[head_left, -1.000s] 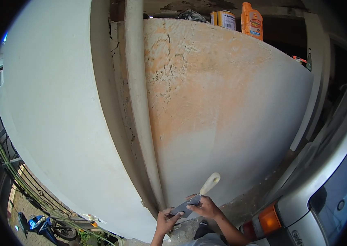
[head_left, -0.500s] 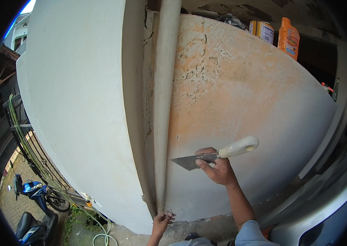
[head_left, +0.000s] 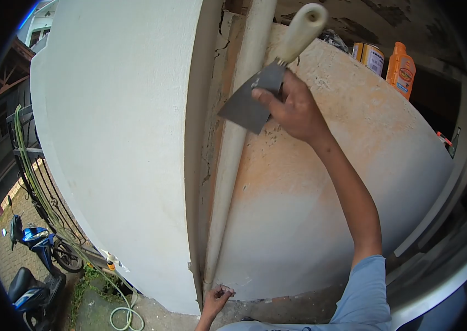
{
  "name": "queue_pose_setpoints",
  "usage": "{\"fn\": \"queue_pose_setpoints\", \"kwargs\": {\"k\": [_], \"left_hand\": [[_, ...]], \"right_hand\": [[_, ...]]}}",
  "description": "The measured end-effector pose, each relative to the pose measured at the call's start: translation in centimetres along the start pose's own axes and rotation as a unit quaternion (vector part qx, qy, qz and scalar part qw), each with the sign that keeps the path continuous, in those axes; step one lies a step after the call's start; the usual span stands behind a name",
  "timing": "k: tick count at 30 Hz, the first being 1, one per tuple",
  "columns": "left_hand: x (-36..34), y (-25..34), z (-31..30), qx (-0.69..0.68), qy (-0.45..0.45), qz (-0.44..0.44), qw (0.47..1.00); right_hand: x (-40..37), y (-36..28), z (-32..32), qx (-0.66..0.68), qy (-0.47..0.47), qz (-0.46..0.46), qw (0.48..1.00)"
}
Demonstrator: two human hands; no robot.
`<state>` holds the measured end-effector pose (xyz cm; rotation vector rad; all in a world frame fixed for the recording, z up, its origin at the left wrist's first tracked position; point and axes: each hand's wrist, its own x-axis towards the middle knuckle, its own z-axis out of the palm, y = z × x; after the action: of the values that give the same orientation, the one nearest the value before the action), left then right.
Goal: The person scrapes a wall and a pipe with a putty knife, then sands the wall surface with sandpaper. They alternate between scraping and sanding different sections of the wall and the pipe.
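My right hand (head_left: 294, 107) grips a putty knife (head_left: 261, 102) by its wide metal blade, thumb flat on the near face. The pale handle sticks up and to the right. This blade is in front of a vertical off-white pipe (head_left: 225, 182) and hides part of it. Behind the hand is a wall (head_left: 277, 231), rough and orange-stained above, smooth and whitish below. Low down by the pipe's foot, my left hand (head_left: 217, 299) has its fingers curled together; whatever they pinch, if anything, is too small to make out.
A white pillar (head_left: 117, 165) stands left of the pipe, with a cracked strip between. On the wall's ledge are a tin can (head_left: 368, 58) and an orange bottle (head_left: 400, 70). A hose (head_left: 126, 314) and a blue motorbike (head_left: 37, 237) are at lower left.
My right hand has risen with the putty knife from the lower wall to the upper part of the pipe, the handle swinging upright. My left hand stays low by the pipe's foot.
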<state>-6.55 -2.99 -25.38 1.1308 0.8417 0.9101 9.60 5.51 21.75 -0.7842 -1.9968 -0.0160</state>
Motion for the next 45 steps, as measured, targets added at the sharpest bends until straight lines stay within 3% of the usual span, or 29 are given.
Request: {"fn": "queue_pose_setpoints", "kwargs": {"k": [1, 2, 3, 5, 8, 10, 12, 15, 16, 18, 20, 23, 26, 30, 36, 42, 45], "left_hand": [[0.0, 0.3, -0.3, 0.013, -0.007, 0.008, 1.0], [-0.1, 0.6, -0.5, 0.026, -0.015, 0.016, 0.999], [-0.2, 0.5, -0.9, 0.029, -0.013, 0.009, 0.999], [-0.6, 0.3, -1.9, 0.02, -0.012, 0.014, 1.0], [-1.2, -0.4, -2.8, 0.035, -0.008, -0.004, 0.999], [-1.2, -0.8, -3.1, 0.033, -0.021, -0.009, 0.999], [-0.9, -1.1, -2.9, 0.027, -0.055, 0.004, 0.998], [-0.5, 0.4, -1.9, 0.058, -0.111, 0.017, 0.992], [-0.4, 0.6, -1.6, 0.07, -0.119, 0.005, 0.99], [-0.7, 0.5, -1.3, 0.034, -0.115, -0.001, 0.993], [-1.0, 0.7, -1.2, -0.022, -0.099, -0.025, 0.995], [-2.6, -1.6, -1.2, -0.078, 0.055, 0.001, 0.995], [-3.5, -1.5, -1.1, -0.142, 0.113, -0.049, 0.982], [-4.3, -1.8, -1.8, -0.212, -0.021, -0.121, 0.97], [-6.7, -1.8, -0.2, -0.106, -0.035, -0.121, 0.986], [-10.0, -2.6, 1.5, -0.036, -0.083, -0.102, 0.991], [-11.2, -3.3, 1.1, -0.019, -0.064, -0.107, 0.992]], "right_hand": [[-2.3, 2.1, 2.1, -0.043, -0.107, 0.011, 0.993], [-4.6, 1.3, 3.3, -0.09, -0.275, 0.105, 0.951], [-7.6, 3.5, 5.1, -0.144, -0.341, 0.082, 0.925], [-11.2, 4.1, 6.5, -0.077, -0.368, 0.084, 0.923], [-14.5, 4.6, 6.2, 0.11, -0.146, 0.166, 0.969], [-15.6, 4.1, 6.0, 0.213, 0.054, 0.137, 0.966], [-15.7, 4.7, 6.4, 0.212, 0.182, 0.114, 0.953], [-15.1, 4.4, 9.1, 0.234, 0.249, 0.105, 0.934], [-16.4, 4.8, 10.0, 0.179, 0.146, 0.157, 0.96], [-20.4, 6.2, 12.2, 0.073, -0.071, 0.248, 0.963], [-26.7, 6.6, 15.6, 0.037, -0.145, 0.32, 0.935], [-36.4, 4.6, 19.5, 0.185, 0.008, 0.449, 0.874], [-41.1, 1.4, 21.5, 0.255, 0.157, 0.514, 0.804], [-43.9, -1.6, 23.1, 0.298, 0.27, 0.545, 0.735], [-45.3, -4.2, 22.5, 0.349, 0.424, 0.546, 0.633], [-49.2, -8.5, 22.5, 0.352, 0.455, 0.554, 0.602], [-51.1, -10.7, 23.2, 0.365, 0.443, 0.564, 0.594]]}}
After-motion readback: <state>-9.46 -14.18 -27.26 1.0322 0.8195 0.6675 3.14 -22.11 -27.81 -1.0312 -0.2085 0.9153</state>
